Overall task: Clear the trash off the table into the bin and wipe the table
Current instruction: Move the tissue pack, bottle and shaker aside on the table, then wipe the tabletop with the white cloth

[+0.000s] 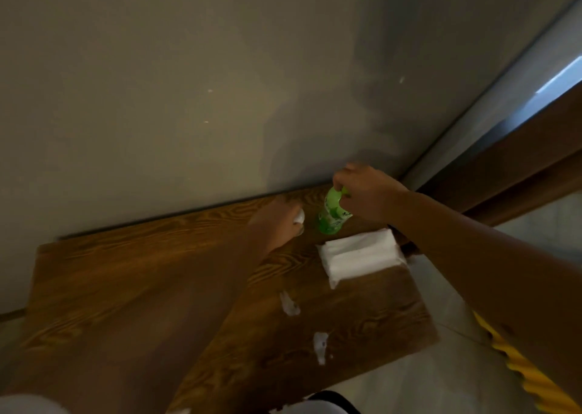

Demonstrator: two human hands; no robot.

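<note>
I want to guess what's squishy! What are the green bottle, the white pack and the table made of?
Green bottle: probably thin plastic, since it looks see-through and shiny.
White pack: looks like soft paper tissues, matte and folded, perhaps in a clear wrapper.
Table: wood or a wood-look top, with brown grain lines and a smooth, slightly glossy finish.

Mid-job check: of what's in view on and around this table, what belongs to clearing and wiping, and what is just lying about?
Part of the job:
- green bottle, gripped at the top by the right hand
- white wad in the left hand
- two white scraps
- tissue pack, probably for wiping
- wooden table

Just lying about:
- yellow ridged object beside the table
</note>
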